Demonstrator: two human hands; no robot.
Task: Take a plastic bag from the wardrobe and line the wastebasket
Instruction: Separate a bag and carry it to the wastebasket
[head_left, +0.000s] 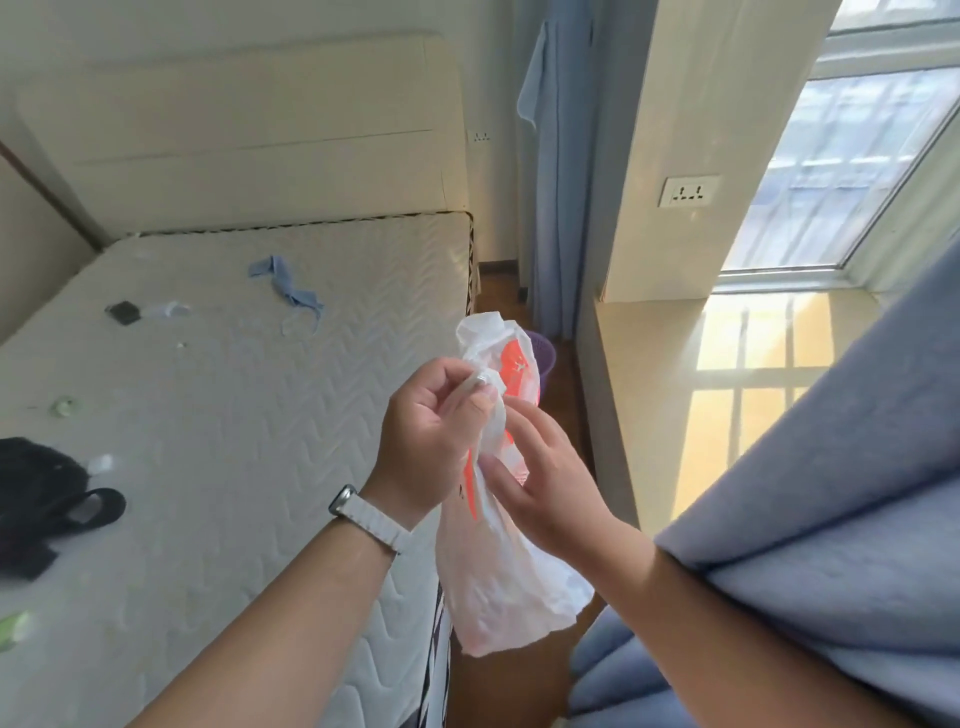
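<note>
A crumpled white plastic bag (498, 582) with orange print hangs between my hands at the middle of the view. My left hand (431, 436), with a white watch on its wrist, pinches the bag's upper edge between thumb and fingers. My right hand (545, 478) holds the bag's side just below, fingers spread along the plastic. A purple wastebasket (543, 353) stands on the wooden floor beyond the bag, between the bed and the window ledge; the bag hides most of it.
A bare mattress (234, 415) fills the left, with a blue rag (285, 283), a black garment (41, 493) and small scraps on it. A blue curtain (805, 545) hangs at the right, over a sunlit window ledge (727, 374). A narrow floor strip runs between bed and ledge.
</note>
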